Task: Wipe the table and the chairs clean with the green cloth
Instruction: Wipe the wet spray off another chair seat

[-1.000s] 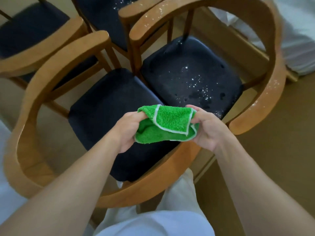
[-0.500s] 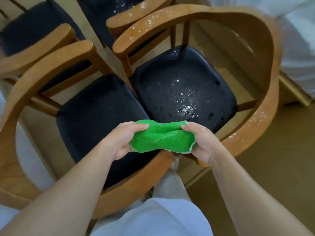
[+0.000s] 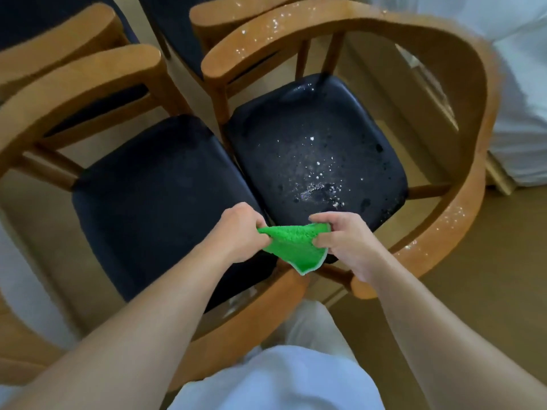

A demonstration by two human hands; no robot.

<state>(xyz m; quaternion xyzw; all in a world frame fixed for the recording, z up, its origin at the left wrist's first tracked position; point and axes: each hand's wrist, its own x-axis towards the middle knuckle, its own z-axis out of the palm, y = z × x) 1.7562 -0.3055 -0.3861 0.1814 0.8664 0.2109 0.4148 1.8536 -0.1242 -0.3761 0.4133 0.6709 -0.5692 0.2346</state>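
Green cloth [image 3: 293, 247], fluffy with a pale edge, hangs stretched between both hands above the gap where two chairs meet. The left hand [image 3: 236, 229] has its fingers [image 3: 251, 216] curled tight round the cloth's left end, knuckles up. The right hand [image 3: 343, 241] pinches the right end: its upper fingers reach over the top edge while the thumb presses in lower down, so the cloth bunches there and a loose corner droops to a point below. Under the hands sit two dark padded seats side by side. The left seat [image 3: 154, 196] looks plain and dark. The right seat [image 3: 319, 149] is scattered with white specks and small wet-looking spots, thickest near its front edge just beyond the right hand. Both chairs have curved wooden frames; the right chair's armrest [image 3: 450, 223] and its top rail [image 3: 266, 34] carry the same white speckling. More chairs of the same kind stand behind. Tan floor [image 3: 488, 291] lies to the right, white fabric [image 3: 521, 99] fills the upper right corner, and white clothing [image 3: 275, 380] shows at the bottom.
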